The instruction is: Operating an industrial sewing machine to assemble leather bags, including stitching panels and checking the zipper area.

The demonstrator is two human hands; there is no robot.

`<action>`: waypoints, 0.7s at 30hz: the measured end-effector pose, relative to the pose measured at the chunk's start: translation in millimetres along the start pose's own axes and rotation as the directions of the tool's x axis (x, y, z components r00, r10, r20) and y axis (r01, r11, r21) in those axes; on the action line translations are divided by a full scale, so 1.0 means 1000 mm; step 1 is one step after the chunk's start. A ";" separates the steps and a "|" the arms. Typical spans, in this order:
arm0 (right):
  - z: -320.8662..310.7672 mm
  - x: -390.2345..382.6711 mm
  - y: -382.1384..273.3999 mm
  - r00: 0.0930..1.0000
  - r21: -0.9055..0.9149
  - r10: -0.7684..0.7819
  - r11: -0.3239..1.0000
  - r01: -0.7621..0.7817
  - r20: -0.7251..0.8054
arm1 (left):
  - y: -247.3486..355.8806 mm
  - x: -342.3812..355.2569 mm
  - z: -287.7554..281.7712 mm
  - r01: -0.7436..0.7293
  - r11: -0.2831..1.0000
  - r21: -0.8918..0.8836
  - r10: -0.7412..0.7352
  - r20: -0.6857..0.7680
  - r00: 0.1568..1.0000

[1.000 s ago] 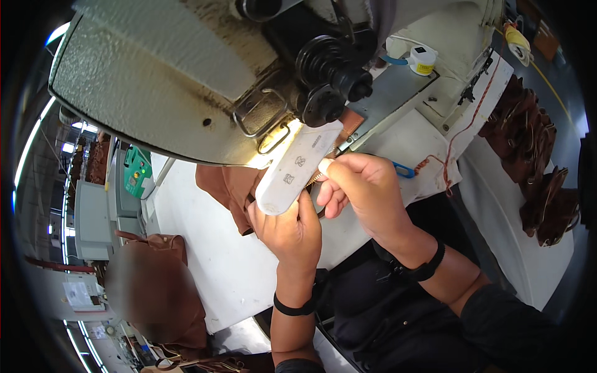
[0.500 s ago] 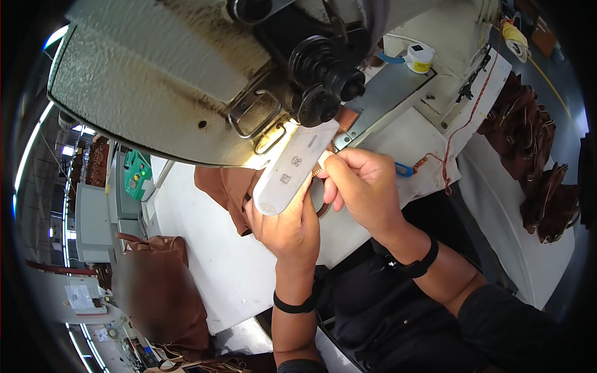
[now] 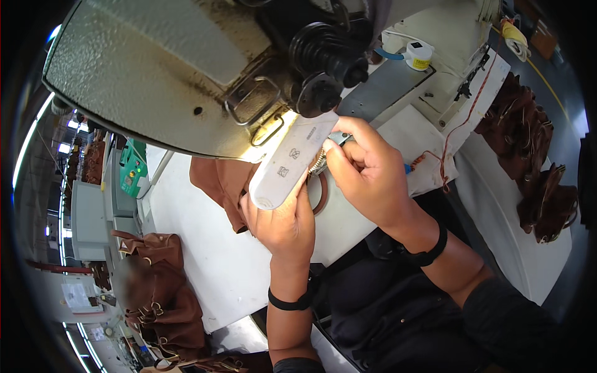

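Under the lit needle area of an industrial sewing machine (image 3: 155, 74), a pale oblong plate with printed symbols (image 3: 273, 186) covers part of the work. My left hand (image 3: 283, 227) is closed on brown leather (image 3: 214, 193) beneath the plate, with some fingers hidden. My right hand (image 3: 372, 175) is closed in a pinch at a metal zipper (image 3: 317, 160) beside the plate's right edge, index finger reaching up near a small metal fitting. A brown leather loop (image 3: 322, 193) hangs between my hands. Exactly where the needle meets the work is hidden.
The white worktable (image 3: 180, 248) holds a green control box (image 3: 132, 168) at left. Brown leather bags (image 3: 161, 298) are heaped lower left; several more (image 3: 516, 143) lie far right. A white round device (image 3: 419, 56) and red cord (image 3: 448, 155) are on the machine's right side.
My right hand has moved upward along the zipper, its index finger now higher. My left hand and the work shifted slightly up and left in view, as did the surroundings.
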State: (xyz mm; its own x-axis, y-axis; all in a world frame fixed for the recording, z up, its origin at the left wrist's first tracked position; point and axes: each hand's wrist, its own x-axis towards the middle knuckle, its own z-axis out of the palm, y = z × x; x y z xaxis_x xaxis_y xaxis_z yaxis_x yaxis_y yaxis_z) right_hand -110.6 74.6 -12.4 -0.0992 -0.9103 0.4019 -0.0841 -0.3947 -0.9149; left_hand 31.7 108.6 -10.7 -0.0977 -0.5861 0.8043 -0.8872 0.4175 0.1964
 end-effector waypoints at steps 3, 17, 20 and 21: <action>-0.008 0.010 -0.003 0.991 0.087 0.078 0.992 -0.087 0.107 | 0.000 0.000 -0.001 -0.002 1.000 0.006 0.002 0.002 1.000; -0.019 0.029 -0.005 0.856 0.578 0.221 0.656 -0.485 0.467 | -0.001 0.003 -0.002 -0.026 1.000 -0.015 0.027 0.015 1.000; -0.016 0.030 -0.010 0.869 0.436 0.207 0.798 -0.416 0.450 | -0.004 0.000 -0.006 -0.017 1.000 -0.003 0.017 0.014 1.000; -0.016 0.031 -0.010 0.868 0.382 0.219 0.830 -0.406 0.446 | -0.004 0.000 -0.005 -0.009 1.000 -0.003 0.009 0.016 1.000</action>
State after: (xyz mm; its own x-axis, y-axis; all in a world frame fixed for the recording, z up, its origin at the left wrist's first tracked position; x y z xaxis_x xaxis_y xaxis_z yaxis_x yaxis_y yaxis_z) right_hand -129.2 52.3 9.6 0.3377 -0.9320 0.1316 0.3494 -0.0057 -0.9369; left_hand 37.8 110.5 -9.0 -0.1132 -0.5932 0.7971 -0.8850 0.4249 0.1905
